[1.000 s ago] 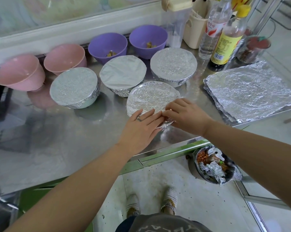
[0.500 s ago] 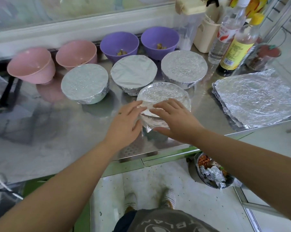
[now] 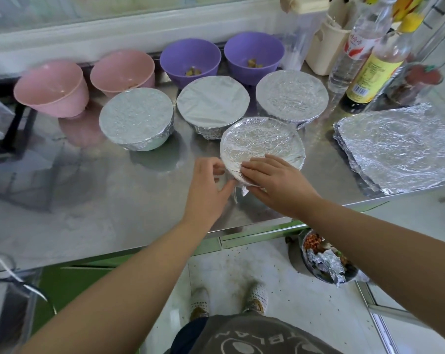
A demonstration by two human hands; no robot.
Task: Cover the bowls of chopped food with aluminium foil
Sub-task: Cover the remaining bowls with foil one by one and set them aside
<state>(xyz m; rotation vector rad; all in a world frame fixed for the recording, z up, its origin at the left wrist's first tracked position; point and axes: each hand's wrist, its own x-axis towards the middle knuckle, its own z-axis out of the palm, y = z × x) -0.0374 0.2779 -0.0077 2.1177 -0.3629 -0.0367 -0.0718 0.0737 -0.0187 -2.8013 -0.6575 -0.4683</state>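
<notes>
Head view: front bowl (image 3: pixel 262 141) on steel table (image 3: pixel 88 200), near its front edge, foil-capped, contents hidden. Right hand (image 3: pixel 277 185) flat on foil top, fingers straight, pressing near rim. Left hand (image 3: pixel 208 185) curled at near-left side, thumb and fingers pinching foil skirt. Behind: left covered bowl (image 3: pixel 137 118), middle covered bowl (image 3: pixel 212 103), right covered bowl (image 3: pixel 291 95), all sealed, contents hidden. Back row: left purple bowl (image 3: pixel 190 57) and right purple bowl (image 3: pixel 253 52) uncovered, few chopped brown pieces in each; left pink bowl (image 3: pixel 52 85), right pink bowl (image 3: pixel 121 70) uncovered, contents not discernible. Foil sheets (image 3: pixel 397 146) stacked at right.
</notes>
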